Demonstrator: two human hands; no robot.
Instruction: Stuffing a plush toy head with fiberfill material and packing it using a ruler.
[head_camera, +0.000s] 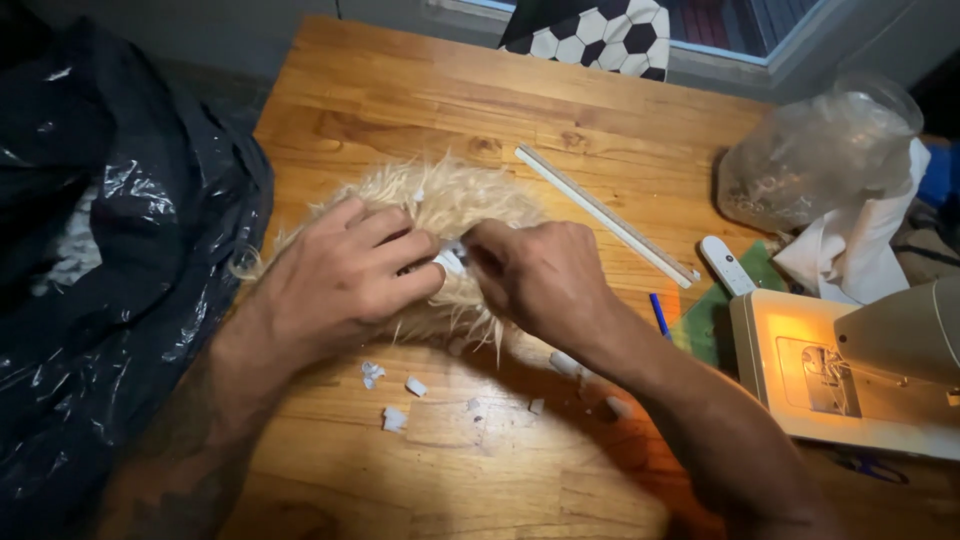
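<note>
While both hands' fingers (400, 262) pinch the cream fur piece (440, 200) mid-table — ruler (605, 213) lies apart, right.

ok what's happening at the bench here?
A person has both hands on a piece of cream fake fur lying on a wooden table. The left hand presses it flat; the right hand pinches something small and white where the two meet. White scraps lie on the table below. A lit sewing machine stands to the right, a black plastic bag to the left.

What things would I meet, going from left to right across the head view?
Black plastic bag → left hand → right hand → ruler → remote → sewing machine.
</note>
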